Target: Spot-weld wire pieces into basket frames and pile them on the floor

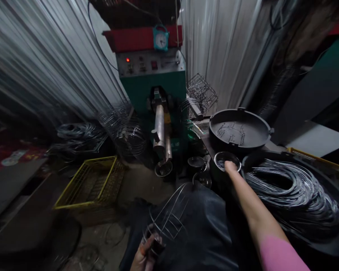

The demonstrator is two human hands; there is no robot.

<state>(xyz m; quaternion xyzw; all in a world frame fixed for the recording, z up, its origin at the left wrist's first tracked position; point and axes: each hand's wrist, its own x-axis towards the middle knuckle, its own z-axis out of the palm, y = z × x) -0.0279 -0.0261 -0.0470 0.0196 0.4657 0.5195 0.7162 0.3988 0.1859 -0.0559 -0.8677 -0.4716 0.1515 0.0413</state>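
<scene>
My left hand [149,248] is closed around the lower part of a bent-wire frame [169,222], blurred by motion. The frame's thin rods fan upward over the dark apron [211,214] on my lap. To the right, my right hand [231,165] reaches into a round metal bowl [238,159] holding small dark pieces. Its fingers are hidden inside the bowl, so I cannot see whether they grip anything. Just right of that arm, a big bundle of wire rings [302,188] lies in a wide black pan [324,241].
A green machine [137,88] with a metal arm [159,124] stands ahead, a small bowl [164,169] beneath it. Behind my right hand sits a round black pan [243,133] with thin wire pieces. A yellow crate [84,205] and wire coils [79,130] are at left.
</scene>
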